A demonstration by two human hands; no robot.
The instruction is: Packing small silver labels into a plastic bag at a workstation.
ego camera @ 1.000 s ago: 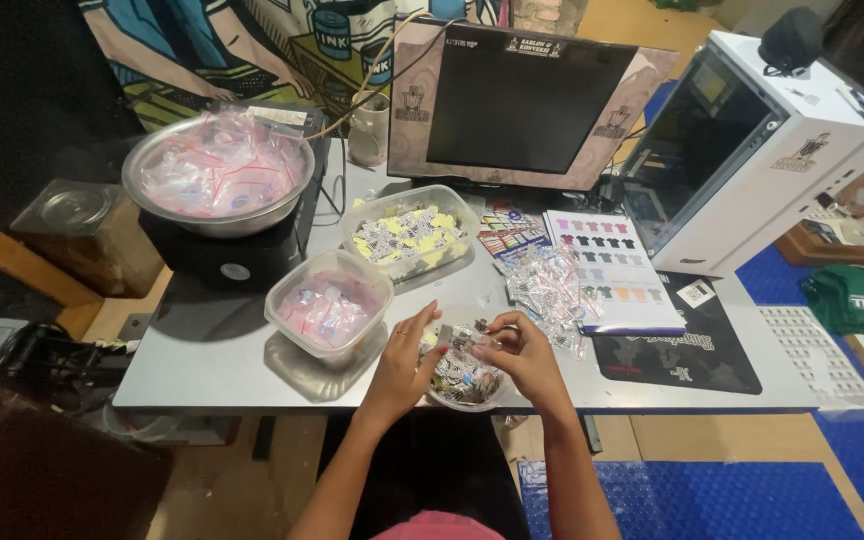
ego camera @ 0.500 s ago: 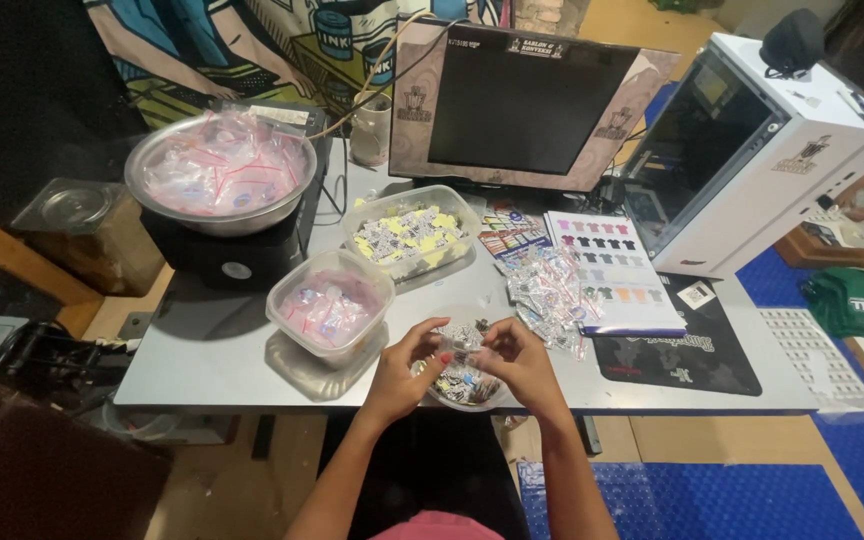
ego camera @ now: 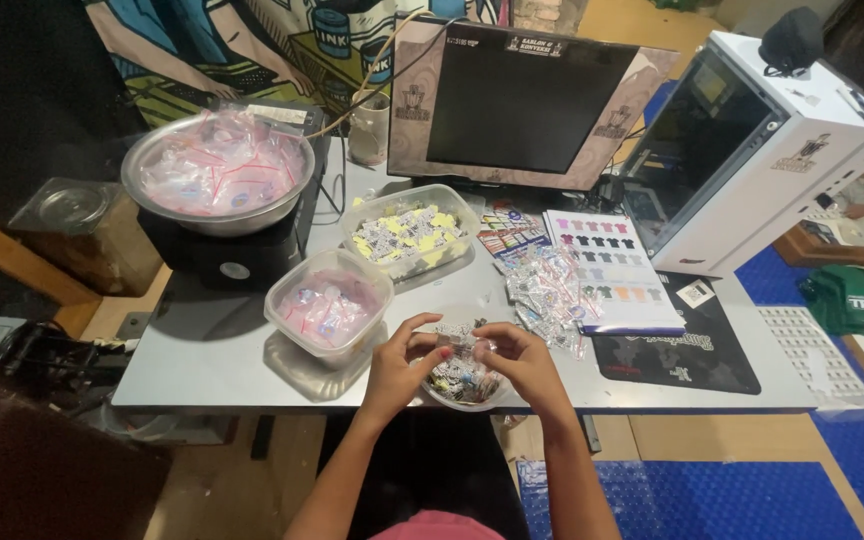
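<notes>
Both hands meet over a small clear bowl (ego camera: 464,385) of tiny packets at the worktop's (ego camera: 202,370) near edge. The left hand (ego camera: 399,368) and right hand (ego camera: 524,365) pinch one small clear packet (ego camera: 457,345) between their fingertips, its long axis running left to right, straight above the bowl, equally near both hands.

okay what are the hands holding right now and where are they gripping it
Both hands, left hand and right hand, pinch a small clear packet by its opposite ends, above a small clear bowl of similar pieces. Its contents cannot be told.
</notes>
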